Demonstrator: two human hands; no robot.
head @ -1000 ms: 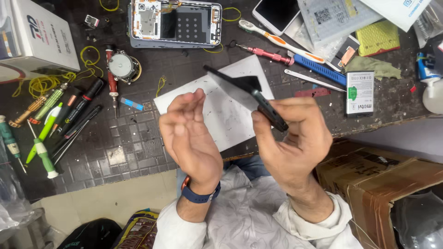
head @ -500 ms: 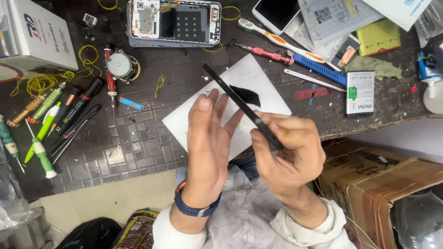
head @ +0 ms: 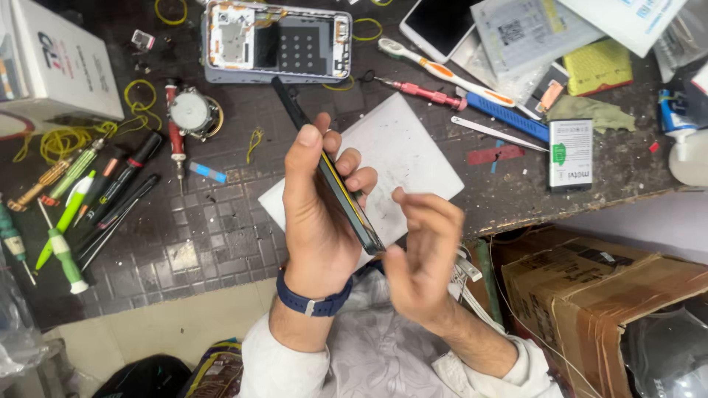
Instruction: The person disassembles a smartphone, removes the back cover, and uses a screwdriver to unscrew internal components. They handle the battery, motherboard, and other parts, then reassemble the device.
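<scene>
Dark tabletop, gridded and scuffed, crowded with repair gear. Brown cardboard box sits below its right edge. White carton at far left corner. White paper sheet lies mid-tabletop, under and behind the hands. Opened phone chassis at top centre, insides exposed, well apart from the hands. White-framed phone face up at top right, beside papers and a yellow-green pad. Left hand raised over the sheet; its fingers are wrapped around a thin black phone panel, held edge-on and tilted, upper end pointing toward the chassis, lower end near the right palm. A yellow line runs along the panel's edge. Blue wristband on left wrist. Right hand just beside the panel's lower end, fingers loosely curled and spread, gripping nothing; cannot tell whether the thumb touches the panel. Row of screwdrivers, green, black and red handles, at left. Small battery at right. Round metal spool near yellow rubber bands. Toothbrush, pink-handled driver and blue pry tool above the sheet.
</scene>
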